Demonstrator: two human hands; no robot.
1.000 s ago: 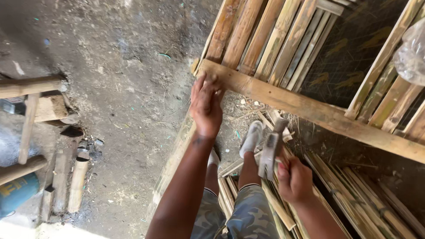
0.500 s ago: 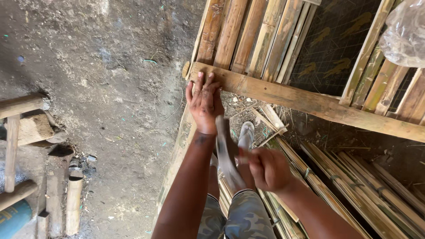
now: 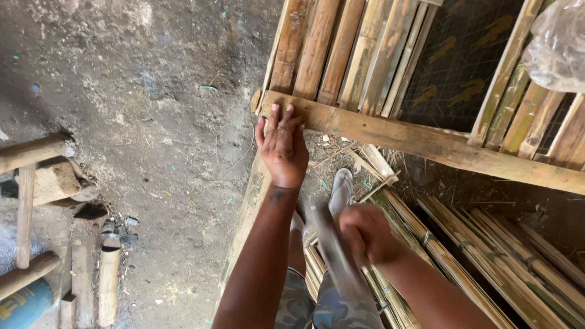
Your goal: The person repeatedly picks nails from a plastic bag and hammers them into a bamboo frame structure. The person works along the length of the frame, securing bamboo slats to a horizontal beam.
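The left hand (image 3: 281, 146) lies flat, palm down and fingers spread a little, on the near end of a weathered wooden crossbar (image 3: 426, 143) that runs away to the right of it. The hand grips nothing; it presses on the bar's top face, fingertips just short of the bar's far edge. Beyond the fingertips, a row of upright bamboo slats (image 3: 341, 55) rises from behind the bar, and to the right of those hangs a panel of dark wire mesh (image 3: 463, 67).

The right hand (image 3: 365, 234) sits nearer the body and to the right of the left wrist, clenched around the handle of a long tool (image 3: 332, 256). The tool is smeared by motion, so its kind is hard to tell; it looks like a flat dark blade or bar, angled from the fist down toward the lap. Just beyond the fist, a foot in a pale sandal (image 3: 340, 190) rests on the ground. Right of the fist, a stack of split bamboo strips (image 3: 475, 262) lies lengthwise, tied in places.

Left of both hands spreads bare dirt floor (image 3: 140, 122), and at its far left edge stand a rough wooden frame (image 3: 27, 201) and a blue container (image 3: 24, 304). A clear plastic bag (image 3: 557, 45) hangs top right.
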